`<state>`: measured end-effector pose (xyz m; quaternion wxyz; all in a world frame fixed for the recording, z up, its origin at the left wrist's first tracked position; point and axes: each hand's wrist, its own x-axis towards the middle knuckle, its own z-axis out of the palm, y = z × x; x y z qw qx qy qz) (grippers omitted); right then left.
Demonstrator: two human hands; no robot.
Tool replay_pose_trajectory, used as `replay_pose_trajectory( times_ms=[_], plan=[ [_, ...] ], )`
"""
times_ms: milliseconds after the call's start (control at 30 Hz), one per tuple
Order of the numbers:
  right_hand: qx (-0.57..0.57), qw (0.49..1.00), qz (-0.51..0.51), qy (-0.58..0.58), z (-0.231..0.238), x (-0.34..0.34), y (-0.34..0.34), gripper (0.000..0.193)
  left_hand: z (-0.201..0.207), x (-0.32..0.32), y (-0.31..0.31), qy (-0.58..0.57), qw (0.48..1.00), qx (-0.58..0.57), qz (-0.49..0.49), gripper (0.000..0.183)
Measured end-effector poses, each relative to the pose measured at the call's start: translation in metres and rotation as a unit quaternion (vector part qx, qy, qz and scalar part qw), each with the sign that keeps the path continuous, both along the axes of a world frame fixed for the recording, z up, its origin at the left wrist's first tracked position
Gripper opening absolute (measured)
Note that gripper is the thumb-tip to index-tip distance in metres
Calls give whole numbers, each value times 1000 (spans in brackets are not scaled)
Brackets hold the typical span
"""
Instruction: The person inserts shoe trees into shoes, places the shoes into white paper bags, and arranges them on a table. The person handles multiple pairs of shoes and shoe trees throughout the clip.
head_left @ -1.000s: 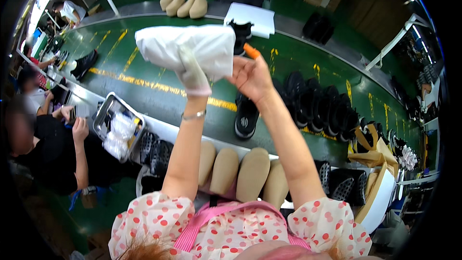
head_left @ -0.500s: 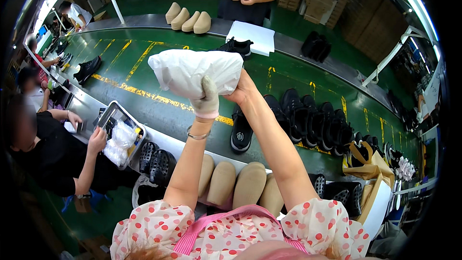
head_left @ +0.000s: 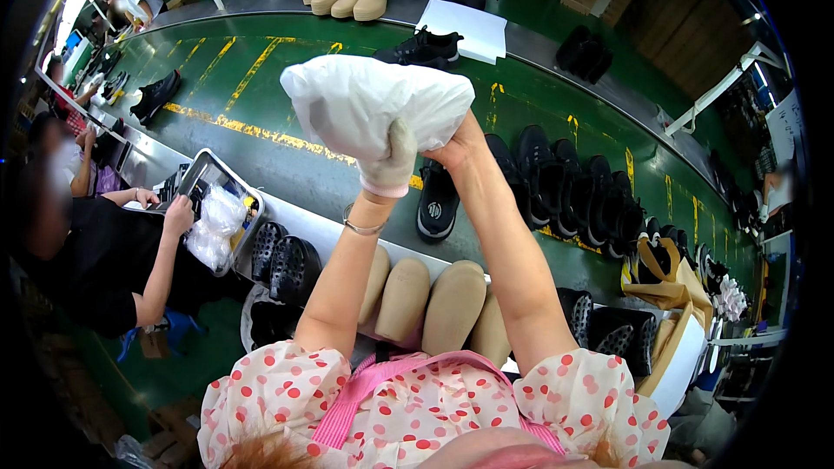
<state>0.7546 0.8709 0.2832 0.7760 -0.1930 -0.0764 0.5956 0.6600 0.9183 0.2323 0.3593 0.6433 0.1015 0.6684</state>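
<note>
Over the green work surface I hold up a white wrapped bundle (head_left: 365, 100), long and rounded, with creased thin wrapping; what lies inside is hidden. My left hand (head_left: 393, 159), in a pale glove, is closed on its near side with the thumb pressed against the wrapping. At the bundle's right end my right hand (head_left: 457, 144) is bare and grips it, most of its fingers hidden behind. Just beyond the bundle sits a black lace-up shoe (head_left: 426, 48). Another black shoe (head_left: 437, 204) stands below my right wrist, between my forearms.
Several black shoes (head_left: 569, 191) stand in a row to the right. Beige shoe lasts (head_left: 404, 300) lie close before me; others (head_left: 369, 2) stand on the far ledge. At left, a co-worker (head_left: 95, 252) sits by a tray (head_left: 254, 234) of plastic-wrapped items. White sheets (head_left: 460, 30) lie opposite.
The bundle and both hands have shifted slightly right in view, and the bundle's right end is raised a little. My view has tilted down, so the person opposite shows less.
</note>
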Motion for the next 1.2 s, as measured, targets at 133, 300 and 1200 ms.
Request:
replay_pose_trajectory(
  times_ms=[133,300,1200],
  plan=[
    [-113,993,14,-32,0,11,-17,43,-14,-6,-2,69,994,-63,-56,34],
    [-75,995,-58,24,9,-10,-39,42,5,-3,-31,-4,999,-18,-34,25],
    [-167,838,-447,-263,-19,-45,-267,23,22,-59,-208,161,979,-84,89,72]
  ],
)
